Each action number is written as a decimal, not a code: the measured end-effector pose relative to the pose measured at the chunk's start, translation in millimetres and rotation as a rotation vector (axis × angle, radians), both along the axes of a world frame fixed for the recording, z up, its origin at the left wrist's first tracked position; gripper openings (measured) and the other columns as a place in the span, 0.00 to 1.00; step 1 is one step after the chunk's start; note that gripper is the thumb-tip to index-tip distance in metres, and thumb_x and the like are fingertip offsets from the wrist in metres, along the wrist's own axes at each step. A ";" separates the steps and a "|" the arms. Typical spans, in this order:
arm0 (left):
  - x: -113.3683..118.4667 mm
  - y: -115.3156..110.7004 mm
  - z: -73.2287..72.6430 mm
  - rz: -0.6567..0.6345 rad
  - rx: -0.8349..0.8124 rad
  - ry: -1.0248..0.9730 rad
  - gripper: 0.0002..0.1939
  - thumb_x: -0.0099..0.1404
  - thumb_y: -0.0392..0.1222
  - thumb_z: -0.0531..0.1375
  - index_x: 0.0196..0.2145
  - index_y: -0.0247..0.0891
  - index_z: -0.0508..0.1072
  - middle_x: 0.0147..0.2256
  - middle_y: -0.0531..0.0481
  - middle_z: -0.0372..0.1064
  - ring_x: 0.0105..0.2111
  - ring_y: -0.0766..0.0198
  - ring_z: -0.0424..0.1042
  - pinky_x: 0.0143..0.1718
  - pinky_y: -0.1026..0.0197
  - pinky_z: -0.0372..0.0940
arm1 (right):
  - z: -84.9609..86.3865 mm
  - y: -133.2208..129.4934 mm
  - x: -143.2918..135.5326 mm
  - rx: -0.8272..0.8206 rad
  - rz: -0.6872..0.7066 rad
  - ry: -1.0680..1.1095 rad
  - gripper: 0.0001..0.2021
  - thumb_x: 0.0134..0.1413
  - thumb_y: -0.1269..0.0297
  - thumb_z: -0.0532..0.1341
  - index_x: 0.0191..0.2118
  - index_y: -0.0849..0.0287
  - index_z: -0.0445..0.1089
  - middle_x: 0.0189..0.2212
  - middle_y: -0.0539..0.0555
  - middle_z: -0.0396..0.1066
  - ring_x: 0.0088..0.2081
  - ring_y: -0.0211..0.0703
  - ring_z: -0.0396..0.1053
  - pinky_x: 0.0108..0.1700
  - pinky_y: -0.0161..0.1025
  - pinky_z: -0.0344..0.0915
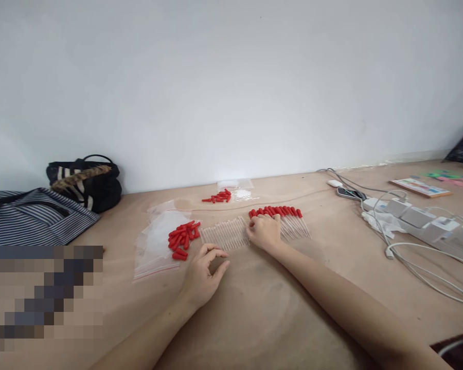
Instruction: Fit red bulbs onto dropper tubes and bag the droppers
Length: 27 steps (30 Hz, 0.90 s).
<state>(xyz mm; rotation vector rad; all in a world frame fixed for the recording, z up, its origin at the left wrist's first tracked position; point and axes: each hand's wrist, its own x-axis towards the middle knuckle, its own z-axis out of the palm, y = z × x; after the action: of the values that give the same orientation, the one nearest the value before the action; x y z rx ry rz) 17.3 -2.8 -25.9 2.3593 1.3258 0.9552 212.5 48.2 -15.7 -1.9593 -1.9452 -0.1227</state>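
My left hand (205, 275) hovers low over the table with fingers spread and slightly bent, holding nothing visible. Just beyond it lies a row of clear thin tubes (221, 234), side by side. A loose pile of red rubber bulbs (184, 235) lies left of the tubes, partly on clear zip bags (154, 244). My right hand (265, 231) is curled at the left end of a row of droppers (295, 226), clear tubes with red bulbs on their far ends. Its fingers are closed near the bulbs; whatever they grip is hidden behind the knuckles.
Smaller red pieces (218, 196) and a clear bag (235, 185) lie near the wall. At right are a power strip with chargers (424, 218), white cables and a dark device (351, 193). A striped bag (42, 218) and a black bag (100, 185) sit at left.
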 end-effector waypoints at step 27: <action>-39.6 92.6 50.2 0.577 0.160 0.661 0.15 0.56 0.48 0.53 0.24 0.41 0.76 0.38 0.43 0.70 0.42 0.48 0.62 0.40 0.50 0.52 | -13.7 -40.0 45.9 0.154 0.259 0.244 0.07 0.55 0.69 0.49 0.28 0.59 0.59 0.28 0.52 0.69 0.33 0.42 0.64 0.40 0.42 0.47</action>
<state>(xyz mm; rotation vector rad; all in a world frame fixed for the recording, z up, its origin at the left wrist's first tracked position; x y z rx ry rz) -22.3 89.8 24.3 2.5737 2.3423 0.3920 258.4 8.2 -29.4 -1.5327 -1.9435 0.0341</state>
